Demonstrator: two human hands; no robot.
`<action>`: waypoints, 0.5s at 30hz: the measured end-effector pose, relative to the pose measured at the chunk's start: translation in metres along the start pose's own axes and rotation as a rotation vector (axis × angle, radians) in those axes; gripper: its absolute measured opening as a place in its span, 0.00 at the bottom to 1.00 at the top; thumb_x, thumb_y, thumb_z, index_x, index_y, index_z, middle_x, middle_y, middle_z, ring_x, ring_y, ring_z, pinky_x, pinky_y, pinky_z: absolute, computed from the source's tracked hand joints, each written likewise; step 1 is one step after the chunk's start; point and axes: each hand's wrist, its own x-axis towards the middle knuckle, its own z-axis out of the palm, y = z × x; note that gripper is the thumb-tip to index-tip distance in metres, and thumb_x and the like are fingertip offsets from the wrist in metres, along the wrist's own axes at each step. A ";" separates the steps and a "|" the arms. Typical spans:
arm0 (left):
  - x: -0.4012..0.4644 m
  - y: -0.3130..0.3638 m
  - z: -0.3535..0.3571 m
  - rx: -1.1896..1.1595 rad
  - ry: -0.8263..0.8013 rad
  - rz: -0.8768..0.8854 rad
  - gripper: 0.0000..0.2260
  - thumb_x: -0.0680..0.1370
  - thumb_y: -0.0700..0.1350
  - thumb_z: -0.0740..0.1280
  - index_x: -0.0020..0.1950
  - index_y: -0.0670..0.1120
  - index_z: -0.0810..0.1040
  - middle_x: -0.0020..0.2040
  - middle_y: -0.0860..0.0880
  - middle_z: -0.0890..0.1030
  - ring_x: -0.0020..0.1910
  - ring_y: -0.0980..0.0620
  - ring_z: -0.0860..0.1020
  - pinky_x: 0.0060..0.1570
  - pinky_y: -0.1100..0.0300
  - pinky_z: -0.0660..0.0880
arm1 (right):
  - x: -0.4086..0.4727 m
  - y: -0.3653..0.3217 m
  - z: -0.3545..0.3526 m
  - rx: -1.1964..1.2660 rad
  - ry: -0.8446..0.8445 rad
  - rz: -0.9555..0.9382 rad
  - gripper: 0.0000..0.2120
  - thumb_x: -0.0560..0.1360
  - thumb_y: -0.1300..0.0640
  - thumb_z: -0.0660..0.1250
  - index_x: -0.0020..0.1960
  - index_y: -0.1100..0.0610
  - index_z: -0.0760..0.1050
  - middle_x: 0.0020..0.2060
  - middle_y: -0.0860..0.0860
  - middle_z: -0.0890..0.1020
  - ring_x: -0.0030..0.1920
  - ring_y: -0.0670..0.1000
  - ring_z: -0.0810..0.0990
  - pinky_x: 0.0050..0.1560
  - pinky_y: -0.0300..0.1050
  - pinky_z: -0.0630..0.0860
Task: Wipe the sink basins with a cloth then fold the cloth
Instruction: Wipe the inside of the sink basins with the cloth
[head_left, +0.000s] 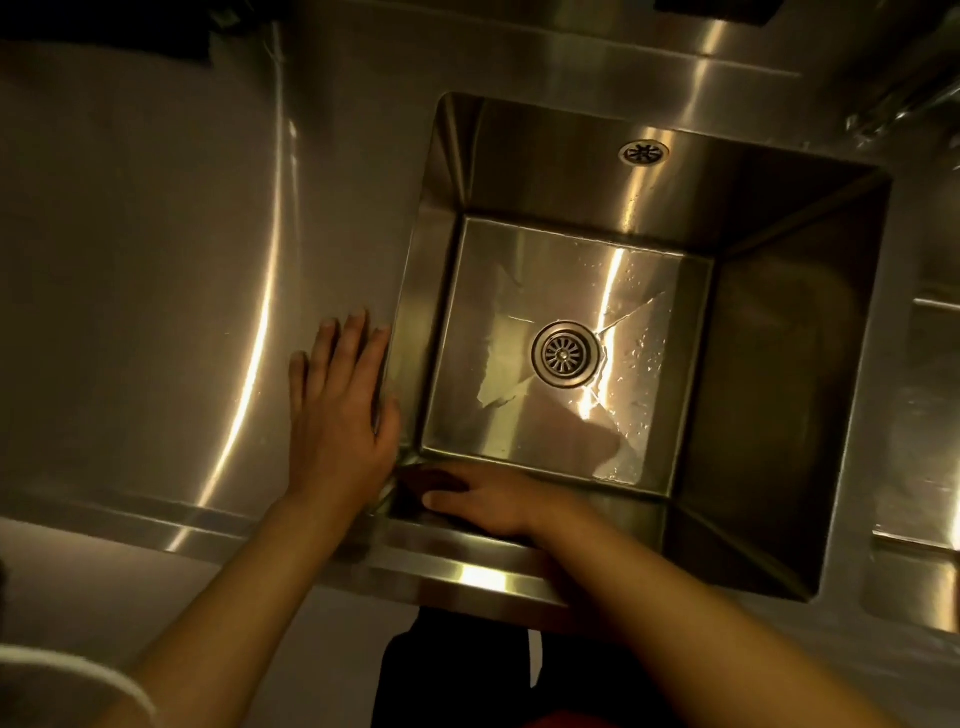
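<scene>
A deep stainless steel sink basin (779, 364) fills the middle of the view, with a round drain strainer (563, 354) in its wet floor. My right hand (498, 501) reaches down into the near left corner of the basin and presses a dark cloth (434, 479) against the near wall. Only a small dark part of the cloth shows beyond my fingertips. My left hand (337, 410) lies flat on the steel counter (156, 286), fingers spread, just beside the basin's left rim.
An overflow outlet (643, 153) sits high on the far wall. A second basin (935, 415) is cut off at the right edge. A tap (904, 104) shows blurred at the upper right. The counter's front edge (467, 577) runs below my hands.
</scene>
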 end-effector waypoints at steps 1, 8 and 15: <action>-0.013 0.003 0.002 -0.001 -0.012 0.006 0.32 0.81 0.49 0.59 0.85 0.54 0.56 0.86 0.54 0.50 0.85 0.50 0.46 0.81 0.38 0.48 | 0.010 0.002 0.002 -0.020 -0.010 0.010 0.20 0.83 0.46 0.63 0.74 0.43 0.72 0.70 0.47 0.77 0.67 0.46 0.74 0.70 0.47 0.69; -0.102 0.038 0.023 0.026 -0.187 0.238 0.24 0.80 0.49 0.60 0.77 0.50 0.73 0.83 0.47 0.62 0.83 0.44 0.56 0.80 0.37 0.50 | 0.010 0.072 -0.028 -0.083 -0.103 0.266 0.20 0.83 0.43 0.60 0.75 0.43 0.69 0.70 0.49 0.75 0.68 0.53 0.74 0.72 0.55 0.68; -0.104 0.064 0.037 0.045 -0.234 0.149 0.19 0.81 0.52 0.59 0.65 0.48 0.84 0.66 0.48 0.82 0.68 0.45 0.77 0.69 0.39 0.68 | -0.099 0.161 -0.070 -0.165 0.032 0.497 0.21 0.84 0.47 0.62 0.77 0.44 0.69 0.76 0.51 0.68 0.74 0.54 0.69 0.76 0.55 0.65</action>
